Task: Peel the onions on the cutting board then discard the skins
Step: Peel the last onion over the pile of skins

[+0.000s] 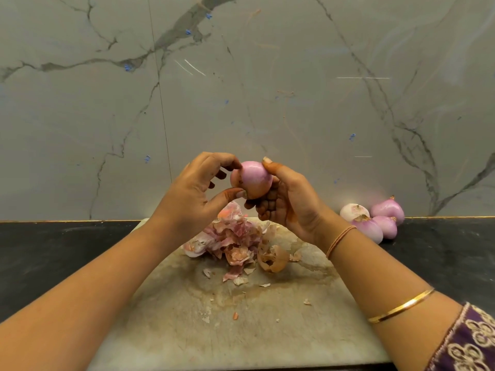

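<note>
Both hands are raised above the cutting board (267, 330) with one onion (250, 179) held between them. The right hand (289, 199) cups it from below, thumb on top, and the left hand (198, 188) pinches its left side. Skins (235, 242) lie heaped on the board beneath. Peeled onions (375, 218) sit to the right on the bench (53, 250).

Glossy smooth onion (251, 180); papery dry skins (235, 242); stained matt cutting board (267, 330); polished marble wall (241, 89).

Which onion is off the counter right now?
The onion gripped by the left hand and right hand above the skins; the other onions lie on the counter.
</note>
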Demonstrator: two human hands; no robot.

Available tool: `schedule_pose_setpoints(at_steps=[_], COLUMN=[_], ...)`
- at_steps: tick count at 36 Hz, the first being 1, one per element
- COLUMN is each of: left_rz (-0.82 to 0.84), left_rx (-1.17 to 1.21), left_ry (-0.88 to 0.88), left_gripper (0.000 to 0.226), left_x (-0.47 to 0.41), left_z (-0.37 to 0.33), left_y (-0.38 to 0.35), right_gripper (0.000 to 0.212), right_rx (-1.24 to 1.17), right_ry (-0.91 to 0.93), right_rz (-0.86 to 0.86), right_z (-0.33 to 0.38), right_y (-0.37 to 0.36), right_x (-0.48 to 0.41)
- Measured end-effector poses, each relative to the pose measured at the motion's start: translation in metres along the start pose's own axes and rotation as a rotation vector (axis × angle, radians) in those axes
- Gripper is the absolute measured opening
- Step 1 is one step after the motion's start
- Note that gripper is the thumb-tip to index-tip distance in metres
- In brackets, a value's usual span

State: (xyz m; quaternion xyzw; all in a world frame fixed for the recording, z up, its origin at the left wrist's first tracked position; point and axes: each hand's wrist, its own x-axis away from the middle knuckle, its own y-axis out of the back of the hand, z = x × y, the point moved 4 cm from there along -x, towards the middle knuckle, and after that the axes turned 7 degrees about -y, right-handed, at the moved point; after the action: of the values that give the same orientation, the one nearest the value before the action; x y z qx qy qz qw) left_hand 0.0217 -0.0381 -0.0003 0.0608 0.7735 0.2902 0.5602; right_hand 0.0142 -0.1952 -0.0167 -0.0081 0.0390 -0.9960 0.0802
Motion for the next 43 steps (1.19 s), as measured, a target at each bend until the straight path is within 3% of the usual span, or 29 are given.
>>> schedule_pose_setpoints(at_steps=[6, 12, 19, 28, 35, 43], left_rz=[0.012, 0.014, 0.015, 0.012, 0.020, 0.019], left_rx=[-0.014, -0.057, -0.008, -0.025, -0.017, 0.036], left_ry=[0.020, -0.017, 0.021, -0.016, 0.038, 0.038], left_gripper=[0.034, 0.016, 0.034, 0.015, 0.047, 0.011], left_x=[0.0010, 0.0013, 0.0017, 0.0018, 0.0016, 0.0006], left_z=[0.0006, 0.0011, 0.0009, 0.0020, 0.0027, 0.0017], left_y=[-0.0023, -0.0042, -0.0034, -0.0051, -0.0027, -0.0033], right_gripper=[0.057, 0.060, 0.062, 0.061, 0.066, 0.048], right_rx=[0.019, -0.010, -0.008, -0.002, 0.050, 0.162], right_ry=[-0.016, -0.028, -0.049, -0.076, -0.063, 0.027], right_rz=[-0.011, 0.001, 0.013, 0.028, 0.035, -0.073], right_z=[-0.0013, -0.0010, -0.0016, -0.0017, -0.0040, 0.0011], right_y=[-0.0001, 0.0003, 0.0003, 0.0008, -0.0016, 0.0006], right_x=[0.0004, 0.0011, 0.0008, 0.0009, 0.0009, 0.0018])
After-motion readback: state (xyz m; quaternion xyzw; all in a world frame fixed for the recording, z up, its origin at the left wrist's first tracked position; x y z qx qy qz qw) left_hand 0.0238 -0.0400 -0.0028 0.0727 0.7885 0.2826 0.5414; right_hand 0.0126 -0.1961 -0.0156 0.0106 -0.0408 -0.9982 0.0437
